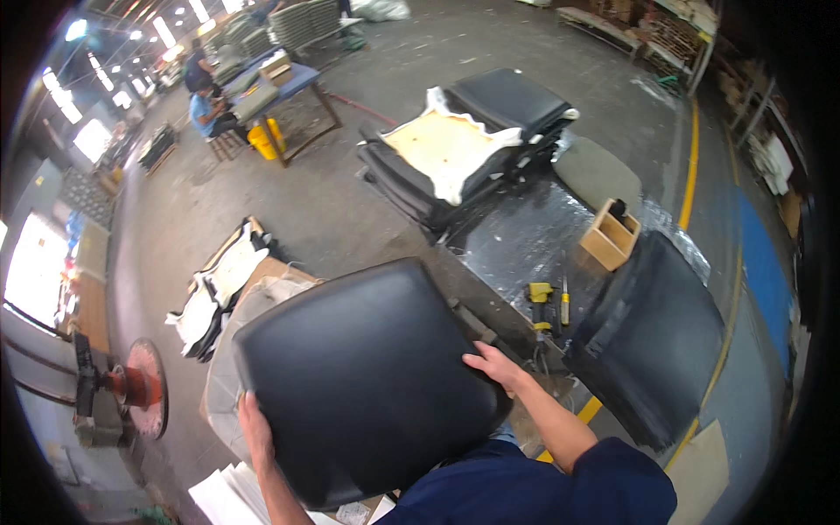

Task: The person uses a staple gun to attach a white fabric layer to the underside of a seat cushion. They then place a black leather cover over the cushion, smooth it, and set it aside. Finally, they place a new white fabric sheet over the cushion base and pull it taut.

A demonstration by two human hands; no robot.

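I hold a black upholstered seat cushion (pixel 363 376) in front of me, tilted, padded face up. My left hand (pixel 255 429) grips its lower left edge. My right hand (pixel 495 366) rests on its right edge with fingers spread over the cover. Beyond it a worktable wrapped in shiny plastic (pixel 525 241) carries a stack of black cushions (pixel 455 175), one turned over with a wooden underside and white lining (pixel 446 144). Another black cushion (pixel 652 337) lies at the table's right end.
A yellow power tool (pixel 542 302), a screwdriver (pixel 565 304) and a small wooden box (pixel 612 234) sit on the table. A pile of covers (pixel 219 293) lies left. A red fan (pixel 140 389) stands on the floor. A person (pixel 206 109) sits at a far table.
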